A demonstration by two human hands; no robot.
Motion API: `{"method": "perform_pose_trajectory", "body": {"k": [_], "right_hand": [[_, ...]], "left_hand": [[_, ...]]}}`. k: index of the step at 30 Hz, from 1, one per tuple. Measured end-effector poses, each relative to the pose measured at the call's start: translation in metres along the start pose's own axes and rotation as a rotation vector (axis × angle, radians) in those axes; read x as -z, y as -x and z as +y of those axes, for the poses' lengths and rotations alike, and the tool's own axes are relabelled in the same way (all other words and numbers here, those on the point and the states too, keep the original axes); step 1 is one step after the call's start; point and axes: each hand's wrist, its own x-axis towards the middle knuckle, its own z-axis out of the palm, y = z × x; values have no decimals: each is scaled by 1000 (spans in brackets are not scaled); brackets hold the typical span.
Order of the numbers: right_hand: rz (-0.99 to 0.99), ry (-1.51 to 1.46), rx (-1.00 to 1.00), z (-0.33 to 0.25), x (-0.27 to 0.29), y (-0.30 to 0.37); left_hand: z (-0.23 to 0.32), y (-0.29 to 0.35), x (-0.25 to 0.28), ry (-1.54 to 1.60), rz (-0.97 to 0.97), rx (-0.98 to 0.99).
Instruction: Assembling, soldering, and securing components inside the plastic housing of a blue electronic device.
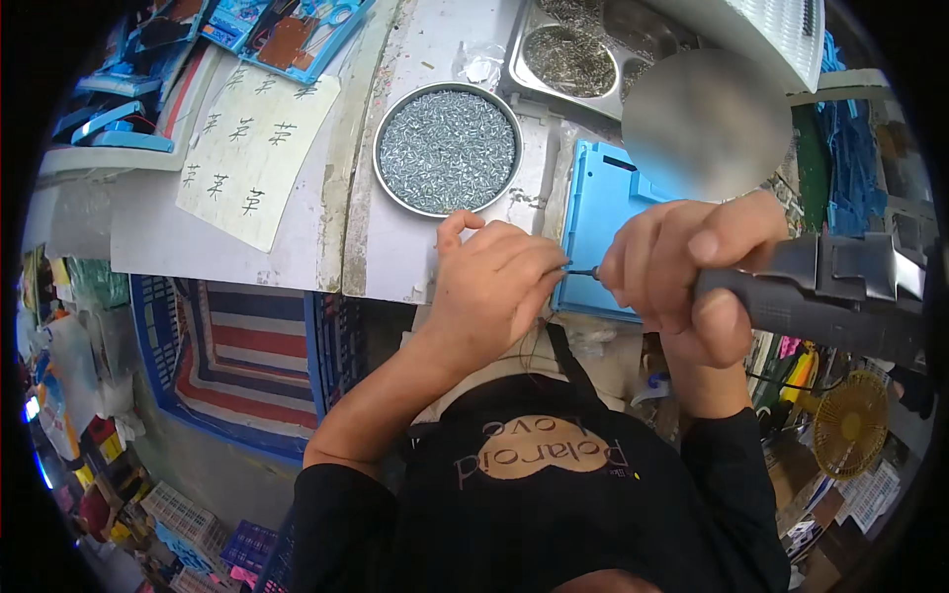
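My right hand (682, 277) is wrapped round a dark grey electric screwdriver (791, 301), held sideways with its thin bit pointing left. At the tip of that bit, the thumb and fingers of my left hand (494, 282) are pinched together. What they hold there is too small to make out. Beneath and between my hands lies a light blue plastic panel (598, 193), partly covered by my right hand. Just beyond my left hand stands a round metal dish (380, 170) filled with small silvery screws (450, 148).
A steel tray (516, 79) with compartments of small metal parts sits at the far right; a blurred patch hides some of it. Paper with handwriting (257, 158) and blue plastic cases (306, 49) lie left. A striped-lined blue crate (242, 341) stands below the table, a yellow fan (850, 425) at right.
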Motion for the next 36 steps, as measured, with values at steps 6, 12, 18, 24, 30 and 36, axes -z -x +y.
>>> {"method": "perform_pose_trajectory", "body": {"k": [6,12,18,24,30,36], "right_hand": [[57,18,2,-6,-2,5],[43,-29,-14,-6,-7,12],[11,67,-111,-1,-8,43],[-160,348,71,15,-8,49],[-122,294,40,5,7,52],[287,141,205,-42,93,55]], "left_hand": [[7,-7,1,28,-20,-13],[8,-1,6,-47,-91,-49],[4,-8,29,23,-52,33],[-8,-5,25,22,37,21],[-6,-39,-9,30,6,-84],[30,-62,-45,-100,-206,-252]]}}
